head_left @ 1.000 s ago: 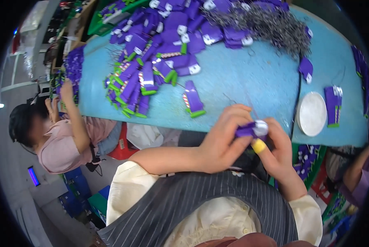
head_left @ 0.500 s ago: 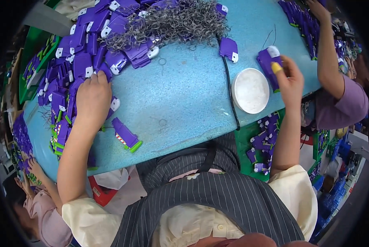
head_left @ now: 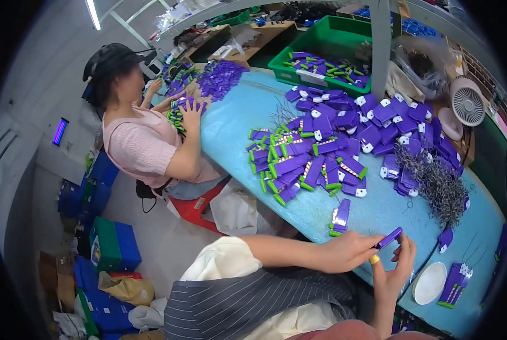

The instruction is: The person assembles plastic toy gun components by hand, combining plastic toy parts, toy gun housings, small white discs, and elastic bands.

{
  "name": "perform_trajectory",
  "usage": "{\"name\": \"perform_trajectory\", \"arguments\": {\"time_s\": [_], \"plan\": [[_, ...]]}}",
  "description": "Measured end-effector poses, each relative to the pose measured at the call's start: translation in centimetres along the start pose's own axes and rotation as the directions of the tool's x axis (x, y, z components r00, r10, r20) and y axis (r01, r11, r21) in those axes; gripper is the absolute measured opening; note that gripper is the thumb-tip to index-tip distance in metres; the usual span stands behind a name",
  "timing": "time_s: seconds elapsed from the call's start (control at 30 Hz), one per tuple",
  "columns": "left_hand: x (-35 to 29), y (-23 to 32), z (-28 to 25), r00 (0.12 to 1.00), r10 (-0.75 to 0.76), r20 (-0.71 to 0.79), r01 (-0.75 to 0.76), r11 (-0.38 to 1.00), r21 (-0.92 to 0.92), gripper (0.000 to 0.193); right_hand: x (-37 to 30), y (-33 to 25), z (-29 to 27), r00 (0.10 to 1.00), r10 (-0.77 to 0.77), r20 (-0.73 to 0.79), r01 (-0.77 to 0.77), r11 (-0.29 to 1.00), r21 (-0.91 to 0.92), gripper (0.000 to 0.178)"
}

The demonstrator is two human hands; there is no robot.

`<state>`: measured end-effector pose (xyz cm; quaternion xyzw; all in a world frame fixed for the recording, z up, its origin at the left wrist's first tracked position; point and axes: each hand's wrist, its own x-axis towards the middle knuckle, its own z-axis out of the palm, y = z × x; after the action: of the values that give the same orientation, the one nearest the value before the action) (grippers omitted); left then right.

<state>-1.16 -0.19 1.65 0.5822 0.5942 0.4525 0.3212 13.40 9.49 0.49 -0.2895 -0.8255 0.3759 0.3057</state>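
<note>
A small purple plastic part (head_left: 391, 237) is between my hands over the table's near edge. My left hand (head_left: 348, 252) pinches its lower end, and my right hand (head_left: 396, 262) closes on its other end, with a yellow cover (head_left: 374, 259) on one digit. Just beyond my left hand lies a single purple piece with a green end (head_left: 339, 217). Right of my hands sit a round white dish (head_left: 429, 283) and a purple part with a white tip and thin wires (head_left: 456, 285).
A heap of purple-and-green pieces (head_left: 290, 161) spreads beside purple white-cornered covers (head_left: 386, 122) and a tangle of metal rings (head_left: 434, 181). Behind stand a green crate (head_left: 327, 34) and a grey post (head_left: 381, 51). A co-worker in pink (head_left: 146, 136) handles pieces at the left.
The view has swung left. My left hand has left the heap, and my right hand has let go of the wired part by the dish. Both hands now meet on one purple part.
</note>
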Motion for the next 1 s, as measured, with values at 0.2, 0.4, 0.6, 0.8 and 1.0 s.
{"name": "perform_trajectory", "arguments": {"time_s": [0.2,0.4,0.6,0.8,1.0], "plan": [[-2.3,-0.8,-0.1,0.994,-0.090,0.066,0.096,0.992,-0.085,0.046,-1.5,-0.2,1.0,0.996,-0.005,0.084,-0.003,0.995,0.096,0.064],[-1.5,-3.0,-0.7,0.988,-0.149,-0.025,0.137,0.952,-0.272,0.029,-1.0,-0.4,1.9,0.996,-0.085,0.011,0.086,0.989,-0.119,0.059],[-1.4,-5.5,-3.3,0.962,-0.273,-0.025,0.252,0.917,-0.310,0.020,-0.4,0.2,2.3,0.981,-0.159,-0.111,0.148,0.984,-0.100,0.072],[0.2,-5.4,-9.9,0.901,-0.298,-0.315,0.198,0.929,-0.313,0.017,2.1,4.3,-1.8,0.998,0.049,-0.037,-0.061,0.771,-0.634,0.069],[5.2,-10.6,-9.8,0.974,0.117,-0.196,-0.005,0.869,0.495,0.036,3.0,-4.0,7.0,0.877,-0.108,0.468,0.297,0.887,-0.353,0.076]]}}
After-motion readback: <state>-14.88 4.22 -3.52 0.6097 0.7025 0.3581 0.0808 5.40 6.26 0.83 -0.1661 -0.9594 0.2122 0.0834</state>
